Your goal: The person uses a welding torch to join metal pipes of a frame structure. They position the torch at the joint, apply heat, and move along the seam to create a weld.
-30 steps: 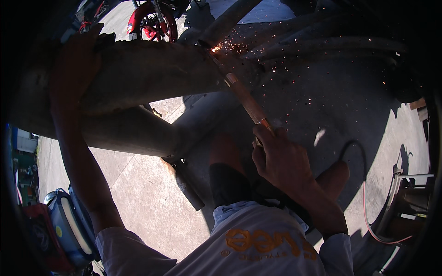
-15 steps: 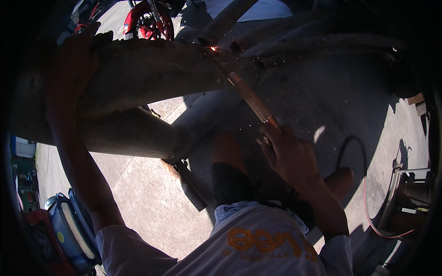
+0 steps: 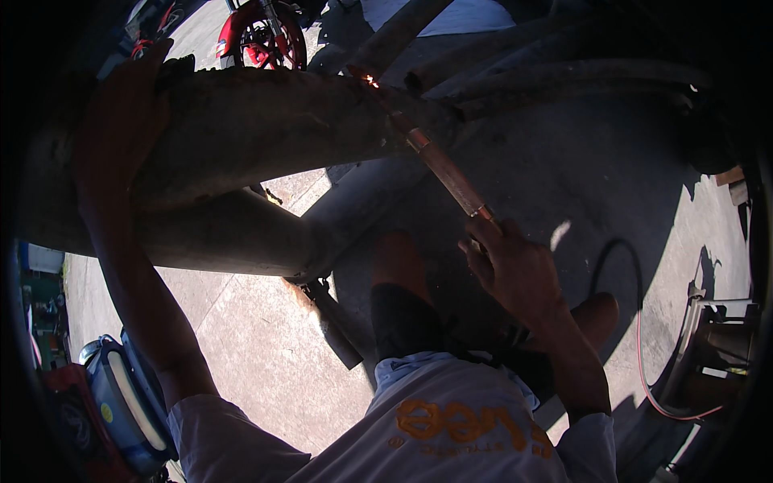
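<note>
My right hand (image 3: 519, 266) is closed around the rear end of a torch (image 3: 447, 177) with a copper-coloured barrel. The torch slants up and left, and its far end meets a small orange glow (image 3: 370, 81) on the upper edge of a thick metal pipe (image 3: 266, 129). At the far left, my left hand (image 3: 125, 113) lies on the pipe in deep shade. One finger stretches out over its far edge, while the others are hard to make out. A second thick pipe (image 3: 217, 233) runs below the first.
More tubes (image 3: 580, 76) extend to the right behind the glow. A red motorcycle wheel (image 3: 262, 36) stands at the back. A hose (image 3: 640, 346) curves over the floor at right, near a metal stand (image 3: 721, 330). Blue and red objects (image 3: 121, 402) sit lower left.
The torch and my right hand have shifted slightly down and right. Fewer sparks fly around the glow. My left hand stays on the pipe.
</note>
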`<state>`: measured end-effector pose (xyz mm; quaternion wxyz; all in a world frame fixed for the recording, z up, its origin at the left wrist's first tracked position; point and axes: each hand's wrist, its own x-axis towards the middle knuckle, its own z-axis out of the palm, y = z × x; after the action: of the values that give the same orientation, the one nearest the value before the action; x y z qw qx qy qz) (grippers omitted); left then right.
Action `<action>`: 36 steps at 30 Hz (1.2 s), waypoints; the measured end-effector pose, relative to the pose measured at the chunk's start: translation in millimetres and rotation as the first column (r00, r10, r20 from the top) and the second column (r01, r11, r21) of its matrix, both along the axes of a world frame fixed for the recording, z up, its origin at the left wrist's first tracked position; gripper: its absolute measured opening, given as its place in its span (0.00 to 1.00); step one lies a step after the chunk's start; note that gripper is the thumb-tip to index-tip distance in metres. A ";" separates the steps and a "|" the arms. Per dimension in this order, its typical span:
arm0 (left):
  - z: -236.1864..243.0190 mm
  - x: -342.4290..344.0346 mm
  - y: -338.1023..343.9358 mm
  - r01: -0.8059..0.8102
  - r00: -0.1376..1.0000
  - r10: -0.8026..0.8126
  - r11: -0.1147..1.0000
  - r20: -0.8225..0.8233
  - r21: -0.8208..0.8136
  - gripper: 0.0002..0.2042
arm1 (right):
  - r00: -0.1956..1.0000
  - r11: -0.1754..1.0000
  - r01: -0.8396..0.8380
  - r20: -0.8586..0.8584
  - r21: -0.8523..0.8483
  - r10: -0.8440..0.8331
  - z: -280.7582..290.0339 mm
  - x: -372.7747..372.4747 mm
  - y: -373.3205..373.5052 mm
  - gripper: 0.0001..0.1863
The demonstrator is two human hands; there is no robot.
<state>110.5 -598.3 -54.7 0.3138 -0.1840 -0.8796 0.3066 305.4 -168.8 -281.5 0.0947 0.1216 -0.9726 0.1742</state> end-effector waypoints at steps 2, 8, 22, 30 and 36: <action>1.3 -0.9 -1.8 0.031 1.000 -0.031 1.000 -0.001 -0.005 0.29 | 1.000 1.000 -0.002 0.007 -0.005 0.002 -0.2 -0.4 1.6 0.15; 3.7 -2.4 -1.6 0.001 1.000 -0.001 0.999 0.005 -0.043 0.29 | 1.000 1.000 -0.012 0.019 -0.003 0.012 -5.7 -2.0 6.5 0.17; 4.6 7.1 8.6 -0.060 0.997 0.060 0.998 0.049 0.000 0.29 | 0.999 0.997 -0.039 -0.014 -0.062 0.039 -11.4 -3.3 13.3 0.16; 2.4 8.5 8.6 -0.070 0.997 0.071 0.997 0.034 -0.019 0.28 | 0.998 0.994 -0.059 -0.007 -0.094 0.059 -11.2 -4.4 16.4 0.17; 4.0 4.3 6.4 -0.089 0.995 0.091 0.995 0.043 -0.046 0.29 | 0.998 0.993 -0.057 -0.007 -0.103 0.056 -14.6 -5.3 18.5 0.17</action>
<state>114.8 -591.8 -50.7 0.2755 -0.1578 -0.8870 0.3353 300.0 -150.3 -296.1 0.0978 0.1444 -0.9583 0.2263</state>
